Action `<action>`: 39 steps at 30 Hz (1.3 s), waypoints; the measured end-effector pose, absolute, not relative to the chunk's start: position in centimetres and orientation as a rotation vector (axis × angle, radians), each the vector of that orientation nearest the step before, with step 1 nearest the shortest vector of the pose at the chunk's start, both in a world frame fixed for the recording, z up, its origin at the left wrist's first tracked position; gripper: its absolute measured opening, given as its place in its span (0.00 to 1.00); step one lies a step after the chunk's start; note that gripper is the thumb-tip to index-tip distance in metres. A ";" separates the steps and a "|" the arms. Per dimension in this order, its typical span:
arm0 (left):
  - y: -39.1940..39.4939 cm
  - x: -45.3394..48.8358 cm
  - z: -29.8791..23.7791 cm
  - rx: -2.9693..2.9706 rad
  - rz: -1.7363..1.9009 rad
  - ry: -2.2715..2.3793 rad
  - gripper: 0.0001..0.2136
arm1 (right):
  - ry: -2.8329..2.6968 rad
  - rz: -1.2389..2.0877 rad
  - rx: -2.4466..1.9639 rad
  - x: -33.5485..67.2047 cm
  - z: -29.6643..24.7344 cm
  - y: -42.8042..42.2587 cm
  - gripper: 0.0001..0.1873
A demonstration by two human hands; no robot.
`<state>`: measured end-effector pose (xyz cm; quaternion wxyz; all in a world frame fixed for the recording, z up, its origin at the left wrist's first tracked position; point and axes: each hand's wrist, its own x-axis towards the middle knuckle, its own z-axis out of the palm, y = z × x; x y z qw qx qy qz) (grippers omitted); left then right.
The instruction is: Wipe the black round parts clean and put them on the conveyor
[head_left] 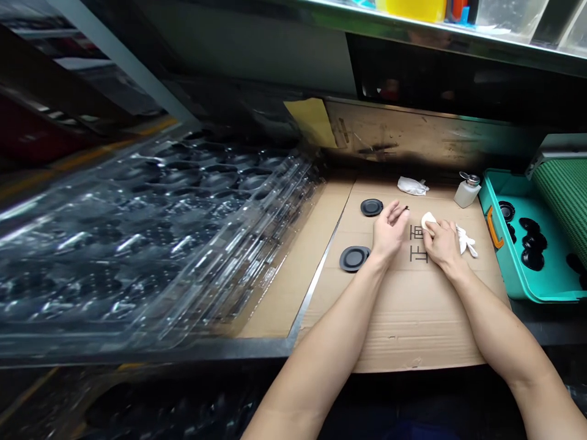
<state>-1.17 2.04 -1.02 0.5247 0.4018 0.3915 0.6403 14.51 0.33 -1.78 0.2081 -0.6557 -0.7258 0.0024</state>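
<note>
Head view: left hand pinches a small dark piece at the fingertips, too small to identify; right hand pinches a white pad. Both hover over or rest on the cardboard, can't tell which; hands near each other, apart. Handling, my judgement: light edge grip on the piece, pad flat under the fingertips, even pressure, clean face out, wrists steady. Counts: one dark piece, one pad, two black discs left of the hands, one crumpled white cloth by the right hand, one white bundle, one bottle, one teal bin with several black parts, overlapping, no exact count. Clear trays stacked left, blurred, uncountable.
</note>
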 end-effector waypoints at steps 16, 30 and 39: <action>-0.8 0.3 0.3 1.524 1.733 0.943 0.37 | -2.035 0.056 -1.798 14.9 -2.3 0.6 0.19; 7.5 -9.4 0.2 1.383 1.369 1.598 0.16 | -1.954 0.068 -1.746 14.6 -2.7 0.4 0.17; 11.3 -12.6 -0.5 1.624 1.038 1.777 0.08 | -1.952 0.091 -1.764 14.4 -2.8 0.2 0.16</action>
